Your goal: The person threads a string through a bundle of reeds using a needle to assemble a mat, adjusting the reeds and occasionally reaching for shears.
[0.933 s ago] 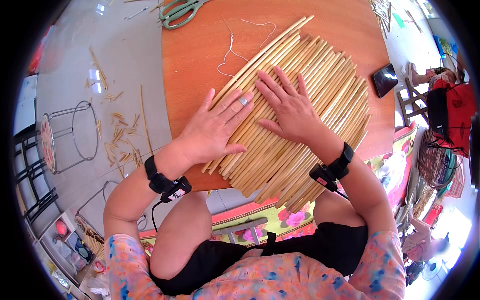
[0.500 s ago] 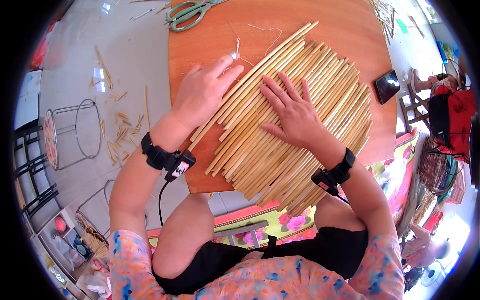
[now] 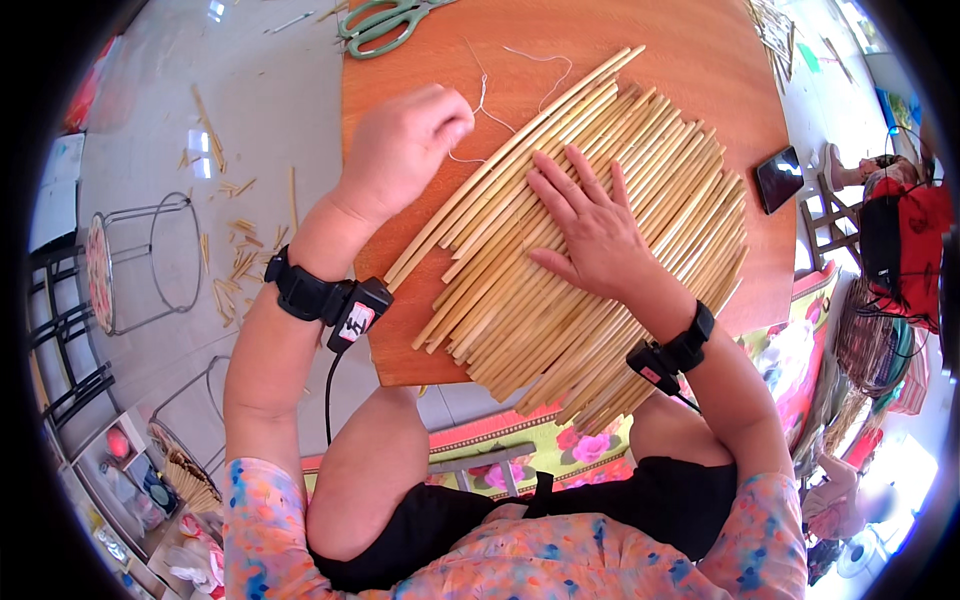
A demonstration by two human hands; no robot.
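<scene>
A mat of pale yellow cane rods (image 3: 610,260) lies side by side on the orange wooden table (image 3: 370,340), its ends stepped unevenly. My right hand (image 3: 585,225) rests open on the rods, fingers spread. Beyond the mat's upper left edge, my left hand (image 3: 420,135) is closed in a pinch on a fine white thread (image 3: 482,100), its fingertips partly hidden. More loose thread loops toward the top of the table. Green-handled scissors (image 3: 380,40) lie at the far left corner, and a black phone (image 3: 778,178) at the right edge.
A wire stool (image 3: 150,260) and scattered cane offcuts (image 3: 240,260) are on the tiled floor at left, with shelving (image 3: 125,470) lower left. A red-and-black bag (image 3: 900,250), baskets (image 3: 865,330) and parts of another person (image 3: 835,490) are at right. A floral mat (image 3: 590,440) lies beneath me.
My left hand has lifted off the rods and moved up and left, closing its fingers on the thread. My right hand stays spread on the rods, shifted only slightly in view.
</scene>
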